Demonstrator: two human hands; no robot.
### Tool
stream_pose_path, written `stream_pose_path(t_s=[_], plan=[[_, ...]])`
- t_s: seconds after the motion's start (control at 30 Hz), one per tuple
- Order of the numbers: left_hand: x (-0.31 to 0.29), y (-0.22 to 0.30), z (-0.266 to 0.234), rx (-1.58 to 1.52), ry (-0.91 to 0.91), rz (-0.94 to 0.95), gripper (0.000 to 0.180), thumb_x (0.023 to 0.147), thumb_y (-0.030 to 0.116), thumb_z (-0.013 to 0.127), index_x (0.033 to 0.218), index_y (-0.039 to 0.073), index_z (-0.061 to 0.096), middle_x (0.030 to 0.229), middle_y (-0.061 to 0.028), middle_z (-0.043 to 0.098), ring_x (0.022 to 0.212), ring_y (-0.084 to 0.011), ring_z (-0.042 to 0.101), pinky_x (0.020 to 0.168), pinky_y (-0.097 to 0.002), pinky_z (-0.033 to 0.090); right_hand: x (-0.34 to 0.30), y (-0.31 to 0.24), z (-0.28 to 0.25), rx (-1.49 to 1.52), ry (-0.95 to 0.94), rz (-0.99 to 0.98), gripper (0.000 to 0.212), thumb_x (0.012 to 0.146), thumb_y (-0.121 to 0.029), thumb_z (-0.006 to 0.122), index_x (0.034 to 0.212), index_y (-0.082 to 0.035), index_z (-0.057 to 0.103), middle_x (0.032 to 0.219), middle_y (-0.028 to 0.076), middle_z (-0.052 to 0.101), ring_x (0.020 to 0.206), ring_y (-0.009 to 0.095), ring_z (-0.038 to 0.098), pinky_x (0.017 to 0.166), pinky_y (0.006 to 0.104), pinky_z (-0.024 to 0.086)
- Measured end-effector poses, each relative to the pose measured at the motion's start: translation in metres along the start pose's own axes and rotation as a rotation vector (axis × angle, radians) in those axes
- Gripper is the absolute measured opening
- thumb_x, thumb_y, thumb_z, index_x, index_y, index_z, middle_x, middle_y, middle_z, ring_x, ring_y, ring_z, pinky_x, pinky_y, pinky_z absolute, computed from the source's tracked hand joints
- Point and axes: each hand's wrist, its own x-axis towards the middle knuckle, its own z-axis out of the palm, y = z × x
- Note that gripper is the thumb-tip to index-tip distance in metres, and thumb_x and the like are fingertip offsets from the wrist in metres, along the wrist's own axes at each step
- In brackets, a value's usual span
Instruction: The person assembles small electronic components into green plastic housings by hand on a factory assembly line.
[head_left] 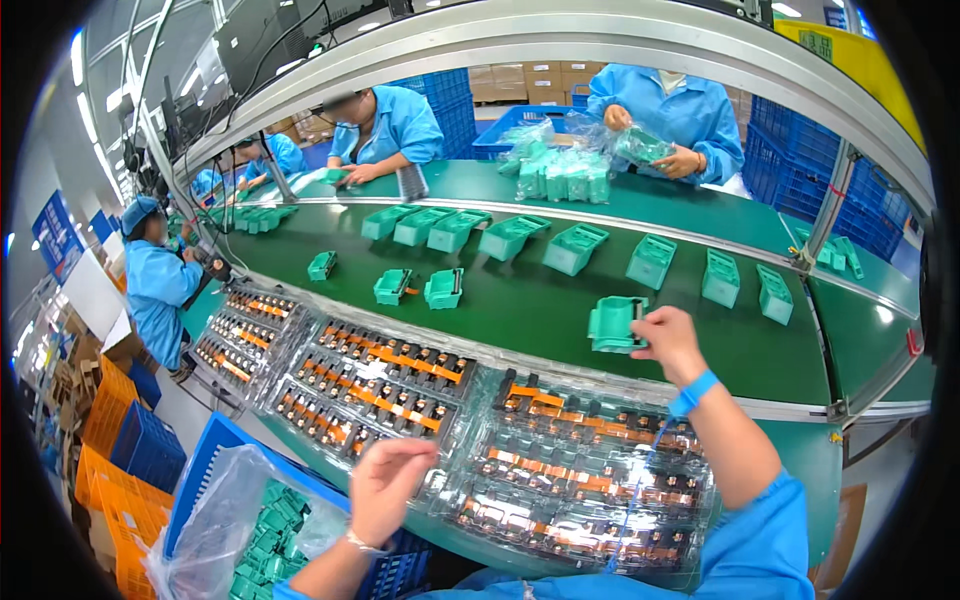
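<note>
The right hand is pinching the green housing by its right edge, its grip pressing thumb and fingers together beside a dark strip; whether the fingertips are bearing on the strip or only on the housing wall, I cannot tell. The housing is sitting on or just over the green tabletop, toward the near edge, with a row of other green housings lying beyond it. It is looking like thin moulded plastic, so it is probably weighing little, keeping its shape under a gentle pinch, and sliding readily if nudged on that smooth surface. The outer side walls are seeming the safest place for taking hold; the dark strip is looking the more delicate part, and hard pressure there is probably risking damage or shifting it. The left hand is hovering over clear trays bearing dark components with orange strips; its thumb and fingers are lying close together, and the view is not showing whether anything is between them.
</note>
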Motion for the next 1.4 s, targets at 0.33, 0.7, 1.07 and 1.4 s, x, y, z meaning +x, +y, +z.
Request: stream_pose_path(t_s=[0.33,0.7,1.07,1.4], plan=[[-0.061,-0.004,-0.079,0.173,0.216,-0.025,0.012,0.084,-0.006,0.056,0.095,-0.001,0.055,0.099,-0.0097,0.062,0.09,-0.0142,0.061,0.081,-0.0258,0.049,0.055,0.045,0.059,-0.014,0.046,0.161,0.021,0.074,-0.005,0.069,0.081,0.005,0.051,0.07,0.011,0.053,0.054,0.023,0.059,0.044,0.0335,0.056],[-0.06,-0.008,-0.128,0.228,0.451,0.053,0.011,0.087,0.0,0.056,0.098,-0.001,0.056,0.092,-0.0067,0.063,0.082,-0.013,0.06,0.074,-0.0249,0.048,-0.093,0.005,0.11,-1.023,-0.585,-0.683,0.024,0.086,-0.024,0.056,0.105,-0.011,0.063,0.094,0.012,0.063,0.092,0.032,0.059,0.076,0.0429,0.048],[-0.26,-0.063,-0.276,1.236,0.457,-0.601,0.024,0.079,0.017,0.065,0.097,0.001,0.063,0.093,-0.0125,0.067,0.086,-0.0238,0.065,0.076,-0.0337,0.051,-0.078,0.011,0.113,-0.692,-0.476,-0.406,0.022,0.069,-0.017,0.074,0.077,0.0,0.062,0.065,0.005,0.052,0.056,0.013,0.049,0.052,0.0285,0.041],[-0.254,-0.048,-0.291,0.902,0.38,-0.735,0.039,0.075,0.023,0.07,0.109,0.006,0.06,0.105,-0.0143,0.063,0.101,-0.0272,0.058,0.087,-0.0362,0.047,-0.098,-0.021,0.122,-1.113,-0.526,-0.652,0.015,0.069,0.0,0.06,0.083,-0.001,0.06,0.062,0.011,0.05,0.055,0.023,0.05,0.053,0.0341,0.041]])
